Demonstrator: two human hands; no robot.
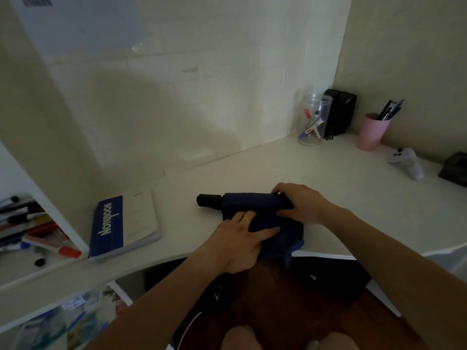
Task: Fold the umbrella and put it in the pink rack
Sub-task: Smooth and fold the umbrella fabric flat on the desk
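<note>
A collapsed dark navy umbrella (255,202) lies on the white desk (252,168), its black handle (209,200) pointing left. Loose navy fabric spreads toward the desk's front edge and hangs a little over it. My left hand (240,242), with a gold ring, presses flat on the loose fabric. My right hand (300,203) wraps around the right end of the rolled canopy. No pink rack is in view; the only pink thing is a cup (371,132) with pens at the back right.
A blue-and-white notebook (125,226) lies at the desk's left. A clear jar of markers (313,120) and a black box (340,111) stand in the back corner. A white game controller (408,162) rests at right. Markers fill a shelf (32,228) on the left.
</note>
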